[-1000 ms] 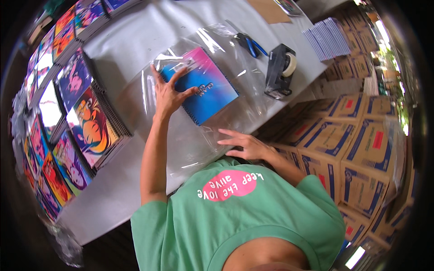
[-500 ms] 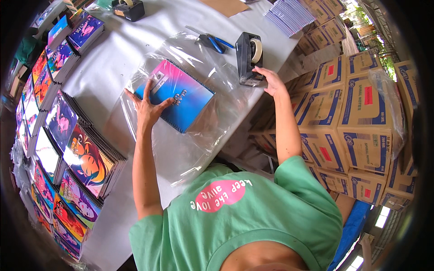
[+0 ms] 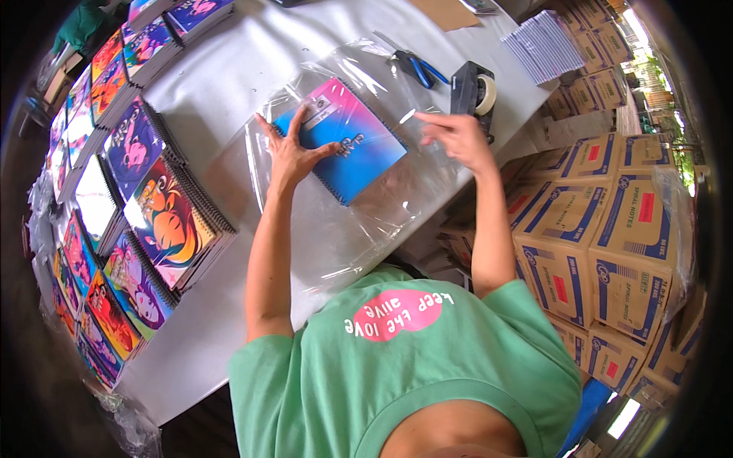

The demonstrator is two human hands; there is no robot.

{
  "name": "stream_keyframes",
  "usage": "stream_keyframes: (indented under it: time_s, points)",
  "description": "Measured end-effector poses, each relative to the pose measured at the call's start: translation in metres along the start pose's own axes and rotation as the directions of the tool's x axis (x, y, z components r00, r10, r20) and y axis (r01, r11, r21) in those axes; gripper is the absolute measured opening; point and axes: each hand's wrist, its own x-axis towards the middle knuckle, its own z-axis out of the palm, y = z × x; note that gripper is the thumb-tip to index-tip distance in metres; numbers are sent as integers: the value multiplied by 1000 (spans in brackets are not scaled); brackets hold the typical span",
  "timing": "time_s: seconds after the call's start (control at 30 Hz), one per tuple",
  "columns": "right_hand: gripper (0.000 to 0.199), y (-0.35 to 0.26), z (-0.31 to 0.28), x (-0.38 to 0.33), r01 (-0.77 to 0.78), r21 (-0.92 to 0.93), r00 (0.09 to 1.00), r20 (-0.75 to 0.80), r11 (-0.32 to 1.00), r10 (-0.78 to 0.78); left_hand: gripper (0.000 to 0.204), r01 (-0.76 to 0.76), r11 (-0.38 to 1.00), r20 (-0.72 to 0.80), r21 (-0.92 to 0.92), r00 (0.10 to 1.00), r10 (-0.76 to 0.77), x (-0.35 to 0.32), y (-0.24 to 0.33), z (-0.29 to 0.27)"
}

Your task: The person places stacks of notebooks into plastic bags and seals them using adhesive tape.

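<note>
A spiral notebook [image 3: 363, 156] with a pink-to-blue cover lies tilted on a sheet of clear plastic film [image 3: 382, 221] on the table. My left hand [image 3: 294, 159] rests with spread fingers over its left side, pressing on film and cover. To the right of the notebook, above the film, my right hand [image 3: 460, 143] points its index finger leftward. Motion smears its fingers, and whether it holds a bit of tape is unclear. A black tape dispenser [image 3: 463, 88] with a pale roll stands just beyond that hand. Blue-handled pliers [image 3: 420, 69] lie beside it.
Stacks of colourful spiral notebooks [image 3: 164, 221] cover the left of the white-covered table [image 3: 191, 336]. At the far right edge sits a pile of thin pale notebooks [image 3: 542, 47], near a brown cardboard sheet [image 3: 447, 13]. Stacked cartons [image 3: 569, 206] rise to the right of the table.
My right hand has left the tape dispenser and moved left toward the notebook. My left hand stays on the notebook. The whole view has shifted, moving the table's things rightward in the picture.
</note>
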Motion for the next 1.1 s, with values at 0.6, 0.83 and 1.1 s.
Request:
stream_keyframes:
  time_s: [0.6,0.83,1.1]
  points:
    - [114,74,82,104,10,-278,998,57,961,6,132,-118,797,-299,-592,951,-82,-21,-15,50]
    - [108,5,53,36,243,572,944,45,784,-326,143,-677,575,-702,-460,674,231,-89,60,5]
    - [106,36,57,12,226,222,902,320,948,-290,127,-558,829,-618,20,645,449,-124,23,36]
